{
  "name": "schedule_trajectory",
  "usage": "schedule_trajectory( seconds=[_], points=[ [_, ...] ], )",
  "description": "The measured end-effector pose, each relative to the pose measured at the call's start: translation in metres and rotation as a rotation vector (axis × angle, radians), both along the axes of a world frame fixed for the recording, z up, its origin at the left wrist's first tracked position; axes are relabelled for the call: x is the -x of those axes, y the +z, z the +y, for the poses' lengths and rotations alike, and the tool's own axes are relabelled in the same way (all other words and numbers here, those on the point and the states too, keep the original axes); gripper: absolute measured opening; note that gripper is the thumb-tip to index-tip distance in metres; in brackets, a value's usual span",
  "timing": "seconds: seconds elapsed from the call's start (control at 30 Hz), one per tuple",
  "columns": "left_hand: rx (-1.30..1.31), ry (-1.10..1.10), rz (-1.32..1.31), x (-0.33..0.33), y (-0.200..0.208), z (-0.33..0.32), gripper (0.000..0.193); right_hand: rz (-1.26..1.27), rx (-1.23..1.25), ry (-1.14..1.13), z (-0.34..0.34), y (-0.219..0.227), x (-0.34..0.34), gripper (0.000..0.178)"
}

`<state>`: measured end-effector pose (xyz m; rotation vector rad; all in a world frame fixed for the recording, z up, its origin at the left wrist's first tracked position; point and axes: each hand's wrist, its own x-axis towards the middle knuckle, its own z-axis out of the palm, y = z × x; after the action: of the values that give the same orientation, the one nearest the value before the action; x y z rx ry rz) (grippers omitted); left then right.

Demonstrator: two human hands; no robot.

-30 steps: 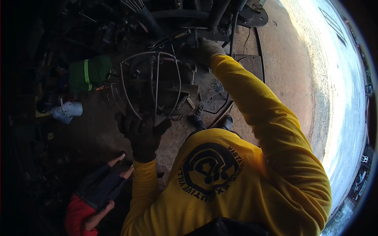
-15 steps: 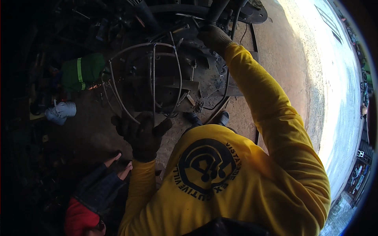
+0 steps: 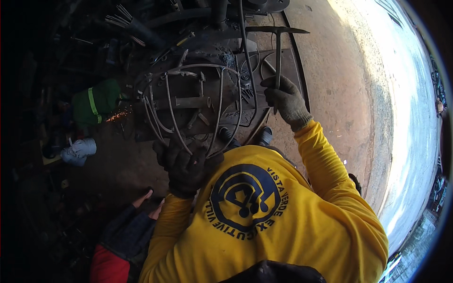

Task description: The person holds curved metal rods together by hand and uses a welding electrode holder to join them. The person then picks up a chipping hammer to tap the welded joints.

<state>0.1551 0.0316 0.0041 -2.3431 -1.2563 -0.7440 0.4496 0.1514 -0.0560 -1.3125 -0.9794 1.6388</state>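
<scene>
My left hand (image 3: pixel 185 166), in a dark glove, is closed around the near end of a cage-like frame of bent metal rods (image 3: pixel 240 94). The frame is tilted over the dark metal worktable, its rounded top away from me. My right hand (image 3: pixel 289 103), in a lighter, dirty glove, grips a chipping hammer (image 3: pixel 278 52) by its thin handle. The hammer stands upright to the right of the frame, apart from it, its long narrow head at the top. A short metal pipe (image 3: pixel 191 102) shows through the rods.
A black cable (image 3: pixel 255 96) loops beside the frame. Behind it lies a yellow-handled tool (image 3: pixel 185 38), near a holder of thin rods (image 3: pixel 120 19). At left, sparks (image 3: pixel 118 114) fly beside a green covering (image 3: pixel 96 103). A person in red (image 3: pixel 109 264) is at the lower left.
My right hand has come back toward me from the far side of the table, lifting the chipping hammer. The frame and my left hand have shifted slightly right in view.
</scene>
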Motion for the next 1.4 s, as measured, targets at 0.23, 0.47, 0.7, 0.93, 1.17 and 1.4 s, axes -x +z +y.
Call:
schedule_trajectory(
  seconds=[0.23, 0.47, 0.7, 0.93, 1.17, 1.4],
  points=[
    [-0.118, 0.237, -0.566, -0.078, -0.001, -0.02, 0.051, 0.002, -0.047, 0.013, -0.044, 0.004, -0.005, 0.027],
    [0.549, 0.335, -0.449, -0.001, 0.036, -0.156, 0.043, -0.025, -0.236, 0.051, -0.041, 0.011, -0.007, 0.035],
    [0.754, 0.688, -1.0, -0.029, -0.003, -0.169, 0.022, -0.189, -0.378, 0.15, -0.056, -0.005, -0.019, 0.04],
    [0.753, 0.768, -1.256, -0.06, -0.023, -0.134, 0.012, -0.237, -0.237, 0.261, -0.067, -0.016, -0.032, 0.039],
    [0.449, 0.57, -0.013, -0.048, 0.009, -0.123, 0.037, -0.225, -0.152, 0.247, -0.073, -0.021, -0.031, 0.036],
    [0.783, 0.34, -1.253, -0.053, -0.01, -0.127, 0.056, -0.101, 0.0, 0.205, -0.055, -0.006, -0.007, 0.034]
  ],
)
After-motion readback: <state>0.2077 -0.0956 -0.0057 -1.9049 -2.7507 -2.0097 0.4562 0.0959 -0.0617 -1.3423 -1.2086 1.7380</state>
